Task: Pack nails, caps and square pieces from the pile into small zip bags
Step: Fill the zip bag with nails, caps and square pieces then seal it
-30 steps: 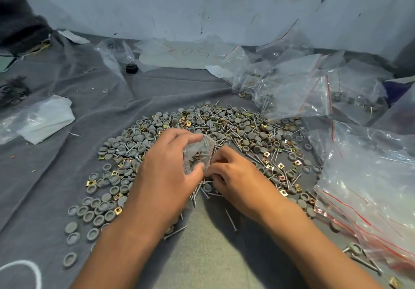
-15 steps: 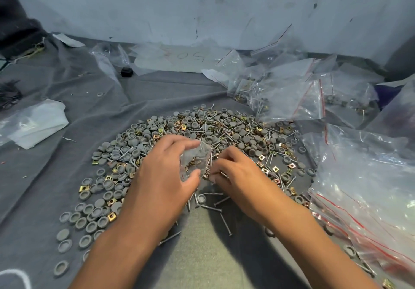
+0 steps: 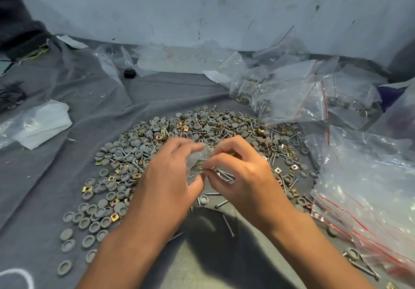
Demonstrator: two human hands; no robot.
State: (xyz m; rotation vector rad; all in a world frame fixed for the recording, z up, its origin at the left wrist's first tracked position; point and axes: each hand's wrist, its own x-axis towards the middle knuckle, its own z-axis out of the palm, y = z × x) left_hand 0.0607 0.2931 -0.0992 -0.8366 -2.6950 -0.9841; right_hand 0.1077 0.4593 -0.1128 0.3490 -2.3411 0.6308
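Observation:
A wide pile (image 3: 202, 129) of grey round caps, brass square pieces and steel nails lies spread on the grey cloth (image 3: 67, 176). Just above its near edge my left hand (image 3: 166, 176) pinches a small clear zip bag (image 3: 198, 162) between thumb and fingers. My right hand (image 3: 238, 171) meets it from the right, with its fingertips at the bag's mouth and a few nails (image 3: 222, 175) gripped there. The bag is crumpled and partly hidden by both hands; what is inside it cannot be made out.
Filled and empty zip bags (image 3: 289, 100) with red seal lines lie heaped at the back right. A large clear bag (image 3: 370, 196) covers the right side. White paper and plastic (image 3: 38, 124) sit at the left. A wall (image 3: 202, 7) closes the far side.
Both hands have lifted slightly and moved away from me over the pile. My right hand has picked up nails and brought them to the bag's mouth.

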